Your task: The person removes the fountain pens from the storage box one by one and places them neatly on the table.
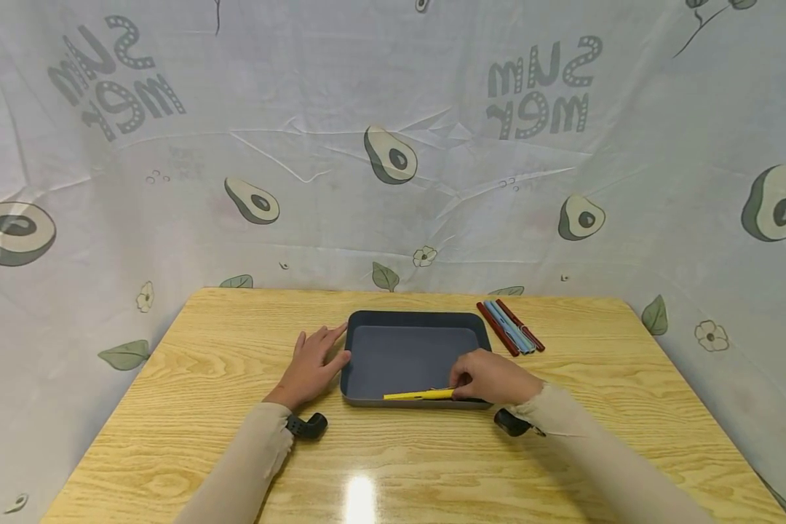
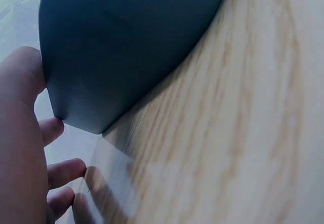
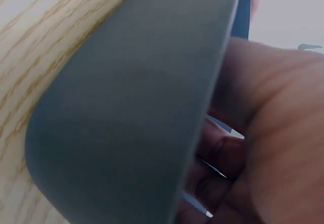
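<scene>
A dark grey rectangular tray point(image 1: 413, 356) lies in the middle of the table. My right hand point(image 1: 491, 377) reaches over its front right corner and pinches a yellow pen point(image 1: 419, 395), which lies lengthwise along the tray's near wall. In the right wrist view the tray's outer wall point(image 3: 126, 102) hides the pen, and the curled fingers point(image 3: 223, 153) show behind the rim. My left hand point(image 1: 308, 369) touches the tray's left side with spread fingers; the left wrist view shows its thumb point(image 2: 25, 72) against the tray wall point(image 2: 116, 47).
Several red and light blue pens point(image 1: 511, 327) lie side by side just beyond the tray's right side. Behind the wooden table point(image 1: 236, 342) hangs a pale curtain point(image 1: 327, 94) printed with avocados. A wrist camera point(image 1: 512, 422) sits near the tray's front right corner.
</scene>
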Tool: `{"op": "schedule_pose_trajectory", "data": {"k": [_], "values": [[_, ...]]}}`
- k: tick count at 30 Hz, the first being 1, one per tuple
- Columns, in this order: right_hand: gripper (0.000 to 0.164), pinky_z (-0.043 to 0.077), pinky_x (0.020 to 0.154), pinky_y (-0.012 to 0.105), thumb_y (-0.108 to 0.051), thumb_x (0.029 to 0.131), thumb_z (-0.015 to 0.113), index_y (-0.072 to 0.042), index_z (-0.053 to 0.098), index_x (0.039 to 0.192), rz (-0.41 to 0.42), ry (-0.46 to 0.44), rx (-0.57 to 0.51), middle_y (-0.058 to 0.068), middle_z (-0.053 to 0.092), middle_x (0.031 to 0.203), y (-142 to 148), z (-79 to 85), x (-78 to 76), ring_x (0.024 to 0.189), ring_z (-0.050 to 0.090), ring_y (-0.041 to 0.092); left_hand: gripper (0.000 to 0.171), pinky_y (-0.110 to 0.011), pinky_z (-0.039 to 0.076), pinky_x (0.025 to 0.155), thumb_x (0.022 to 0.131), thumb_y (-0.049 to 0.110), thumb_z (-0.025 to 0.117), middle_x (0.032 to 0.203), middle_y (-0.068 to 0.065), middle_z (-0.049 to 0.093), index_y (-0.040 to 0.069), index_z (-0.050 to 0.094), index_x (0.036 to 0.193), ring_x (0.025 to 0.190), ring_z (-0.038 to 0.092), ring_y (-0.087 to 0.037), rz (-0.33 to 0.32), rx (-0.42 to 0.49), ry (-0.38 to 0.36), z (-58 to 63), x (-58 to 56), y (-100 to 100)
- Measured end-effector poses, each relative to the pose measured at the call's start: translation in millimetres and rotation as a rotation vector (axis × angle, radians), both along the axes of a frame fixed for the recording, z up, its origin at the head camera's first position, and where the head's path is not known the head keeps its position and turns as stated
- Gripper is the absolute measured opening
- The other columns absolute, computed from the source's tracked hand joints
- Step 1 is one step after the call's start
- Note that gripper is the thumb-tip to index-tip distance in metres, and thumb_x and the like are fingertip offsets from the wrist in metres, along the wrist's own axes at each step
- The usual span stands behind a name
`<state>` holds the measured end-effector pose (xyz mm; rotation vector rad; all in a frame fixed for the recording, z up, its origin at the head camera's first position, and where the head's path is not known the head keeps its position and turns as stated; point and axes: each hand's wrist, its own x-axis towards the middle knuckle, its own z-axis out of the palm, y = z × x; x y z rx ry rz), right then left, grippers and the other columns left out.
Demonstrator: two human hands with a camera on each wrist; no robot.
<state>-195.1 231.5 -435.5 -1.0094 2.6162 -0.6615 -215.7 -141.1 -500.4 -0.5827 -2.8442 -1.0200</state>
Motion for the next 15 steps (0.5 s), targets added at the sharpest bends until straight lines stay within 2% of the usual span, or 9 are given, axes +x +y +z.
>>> {"op": "schedule_pose_trajectory", "data": {"k": [9,15], "values": [[0.012,0.054,0.066,0.023,-0.010,0.094,0.077,-0.019,0.079,0.087,0.005,0.045,0.006,-0.010,0.070,0.088,1.7,-2.1,-0.5,0.072,0.060,-0.001,0.065,-0.061,-0.003,0.125,0.106,0.049,0.053,0.162,-0.015,0.042,0.021,0.038,0.162,0.154,0.027,-0.039,0.004,0.006,0.022,-5.7,-1.2,0.5],[0.006,0.053,0.065,0.023,-0.013,0.094,0.077,-0.015,0.079,0.089,-0.003,0.125,0.030,-0.010,0.069,0.088,2.2,-1.8,0.7,0.073,0.059,-0.001,0.066,-0.061,-0.004,0.125,0.106,0.051,0.051,0.162,-0.014,0.041,0.022,0.037,0.163,0.155,0.026,-0.039,0.005,0.006,0.022,-7.4,-1.0,0.4]]}}
